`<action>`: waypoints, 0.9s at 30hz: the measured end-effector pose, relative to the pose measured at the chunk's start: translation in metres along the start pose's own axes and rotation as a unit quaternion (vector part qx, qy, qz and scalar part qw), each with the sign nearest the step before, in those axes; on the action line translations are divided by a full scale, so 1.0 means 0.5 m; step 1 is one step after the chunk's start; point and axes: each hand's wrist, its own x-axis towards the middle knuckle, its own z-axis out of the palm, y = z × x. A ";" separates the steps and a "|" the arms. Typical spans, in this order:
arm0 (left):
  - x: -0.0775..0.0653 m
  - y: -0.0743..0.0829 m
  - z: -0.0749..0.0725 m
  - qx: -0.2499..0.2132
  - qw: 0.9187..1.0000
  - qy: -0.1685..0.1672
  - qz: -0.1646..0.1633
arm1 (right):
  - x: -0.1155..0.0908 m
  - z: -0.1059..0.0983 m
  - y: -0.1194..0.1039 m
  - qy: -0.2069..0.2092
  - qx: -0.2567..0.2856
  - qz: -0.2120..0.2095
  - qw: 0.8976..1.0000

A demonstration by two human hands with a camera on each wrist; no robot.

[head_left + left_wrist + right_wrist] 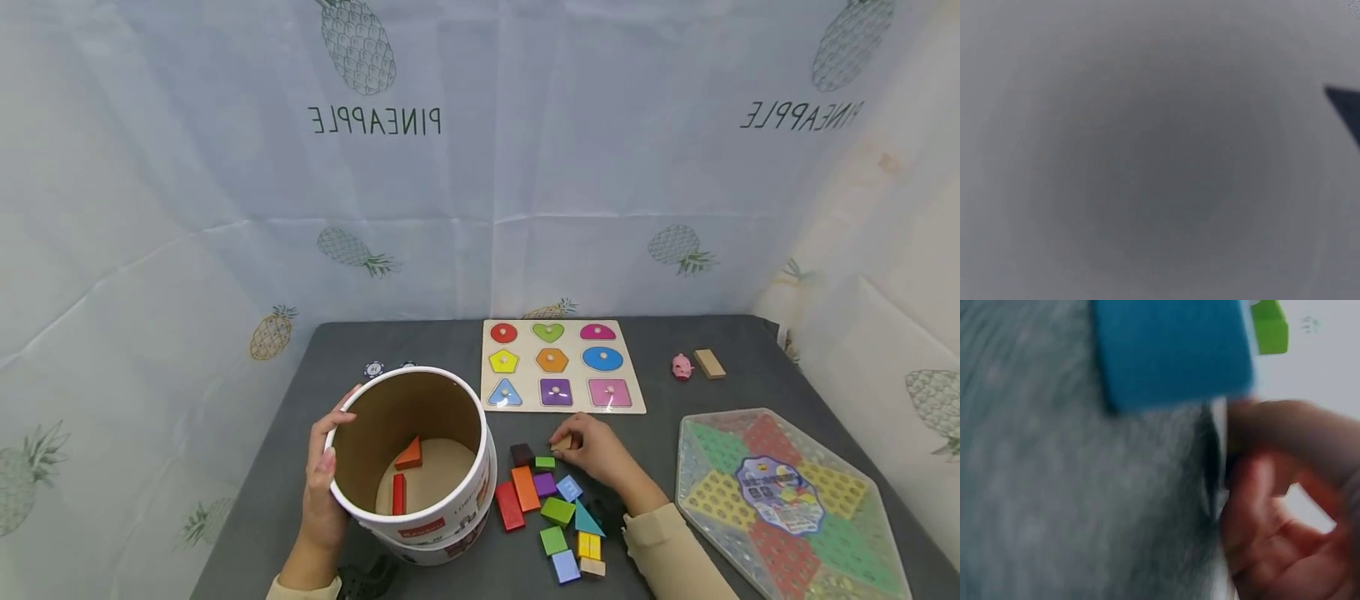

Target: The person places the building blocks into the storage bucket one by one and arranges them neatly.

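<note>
My left hand [321,492] holds a white round bucket [477,492] at its left side, fingers on the rim. The bucket is tilted so that its inside shows. In it are an orange triangular block [409,454] and a red block [399,494]. Past the pile of coloured blocks, my right hand [596,450] pinches a small plain wooden block [562,443]. Red [509,506], orange [525,488], green [558,511] and blue [566,567] blocks are among those lying between bucket and right forearm. The right wrist view has a blue block [1172,353] close up, beside blurred fingers.
Behind the blocks lies a shape puzzle board [517,429]. A clear hexagonal case [705,533] with coloured panels sits at the right. Farther back are a pink pig figure [682,367] and a wooden block [709,364]. A poker chip [373,368] lies behind the bucket.
</note>
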 end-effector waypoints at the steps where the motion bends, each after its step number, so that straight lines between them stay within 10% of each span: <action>1: 0.000 0.000 0.000 0.001 1.000 0.000 0.000 | -0.001 -0.004 -0.005 0.008 0.007 0.000 1.000; 9: 0.003 0.002 0.003 -0.008 1.000 0.004 0.009 | 0.002 -0.085 -0.185 0.057 0.134 -0.085 0.986; 16: 0.006 -0.001 0.003 -0.007 1.000 0.000 0.006 | 0.004 -0.091 -0.373 -0.005 0.219 -0.208 0.953; 21: 0.005 -0.004 0.003 0.005 1.000 0.001 -0.008 | 0.017 -0.047 -0.442 -0.055 0.139 -0.291 0.945; 27: 0.000 -0.004 0.003 0.012 1.000 0.014 -0.003 | 0.015 -0.016 -0.466 -0.016 -0.023 -0.351 0.936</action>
